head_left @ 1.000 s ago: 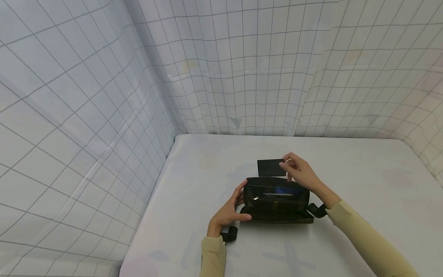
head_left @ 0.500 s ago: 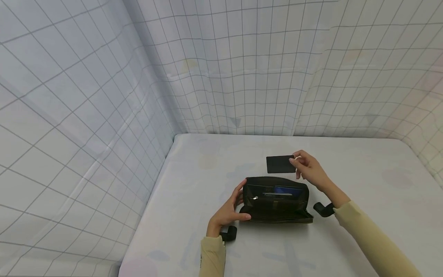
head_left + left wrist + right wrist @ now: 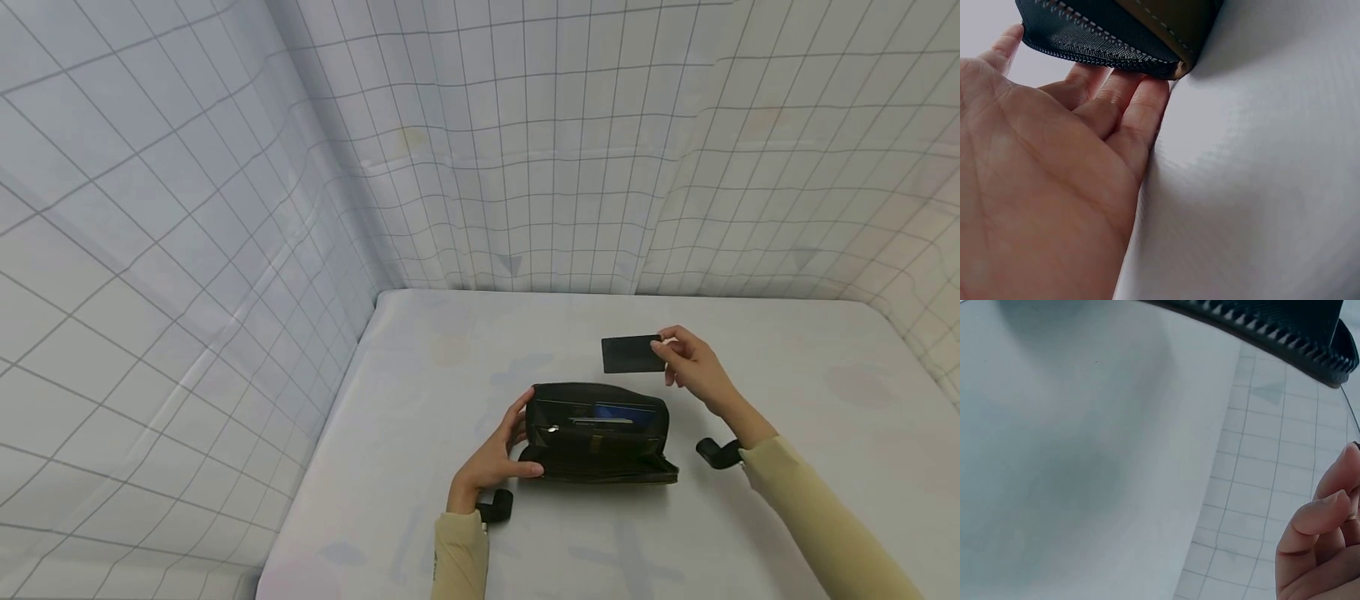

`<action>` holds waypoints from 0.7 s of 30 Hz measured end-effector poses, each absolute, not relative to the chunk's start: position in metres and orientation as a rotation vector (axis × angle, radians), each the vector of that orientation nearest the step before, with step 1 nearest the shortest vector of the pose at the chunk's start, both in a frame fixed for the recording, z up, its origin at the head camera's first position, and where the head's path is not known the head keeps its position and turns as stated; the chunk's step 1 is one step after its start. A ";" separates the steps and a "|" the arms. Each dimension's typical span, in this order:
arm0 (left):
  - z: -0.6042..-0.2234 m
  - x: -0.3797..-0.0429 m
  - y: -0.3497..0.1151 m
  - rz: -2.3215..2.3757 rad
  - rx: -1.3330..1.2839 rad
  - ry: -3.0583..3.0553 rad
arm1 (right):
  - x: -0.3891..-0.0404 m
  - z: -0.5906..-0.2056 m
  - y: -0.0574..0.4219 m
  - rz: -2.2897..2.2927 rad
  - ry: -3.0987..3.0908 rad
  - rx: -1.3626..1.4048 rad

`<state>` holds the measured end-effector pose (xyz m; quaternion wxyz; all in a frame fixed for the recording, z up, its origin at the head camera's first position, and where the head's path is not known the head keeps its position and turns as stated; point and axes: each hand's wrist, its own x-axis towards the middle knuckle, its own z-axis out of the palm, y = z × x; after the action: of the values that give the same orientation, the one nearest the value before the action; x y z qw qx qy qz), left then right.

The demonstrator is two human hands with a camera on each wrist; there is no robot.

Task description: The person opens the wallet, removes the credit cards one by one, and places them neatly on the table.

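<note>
An unzipped dark long wallet (image 3: 596,446) stands gaping on the white table, with a blue card (image 3: 624,412) and a pale-edged card showing inside. My left hand (image 3: 491,458) holds its left end, thumb at the front and fingers reaching to the back. The left wrist view has those fingers against the zipped side of the wallet (image 3: 1104,47). Behind the wallet's right part, my right hand (image 3: 697,367) pinches the right end of a black card (image 3: 630,355), apart from the wallet. In the right wrist view only a bit of the card shows, at the edge beside the right hand (image 3: 1316,544).
The white patterned table (image 3: 405,400) spreads on all sides of the wallet. White grid-lined curtains (image 3: 510,167) hang behind it and at both sides. A small black device (image 3: 495,507) sits at the left wrist, and another black device (image 3: 717,454) at the right.
My right hand has carried the black card to the right and slightly away from the wallet. My left hand and the wallet have stayed in place.
</note>
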<state>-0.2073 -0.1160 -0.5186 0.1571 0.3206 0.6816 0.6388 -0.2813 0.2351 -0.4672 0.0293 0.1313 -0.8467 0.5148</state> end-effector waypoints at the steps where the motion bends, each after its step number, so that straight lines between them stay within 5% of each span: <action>1: -0.518 -0.207 -0.116 1.827 0.916 1.948 | -0.281 -0.469 0.237 1.598 -2.610 0.391; 15: -0.520 -0.208 -0.116 1.819 0.917 1.967 | -0.256 -0.454 0.247 1.661 -2.602 0.286; 21: -0.520 -0.208 -0.115 1.820 0.908 1.967 | -0.268 -0.489 0.273 1.677 -2.627 0.196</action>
<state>-0.2084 -0.1154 -0.5202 0.1555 0.3170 0.6867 0.6355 -0.2684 0.2728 -0.4894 0.0096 0.0629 -0.8412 0.5369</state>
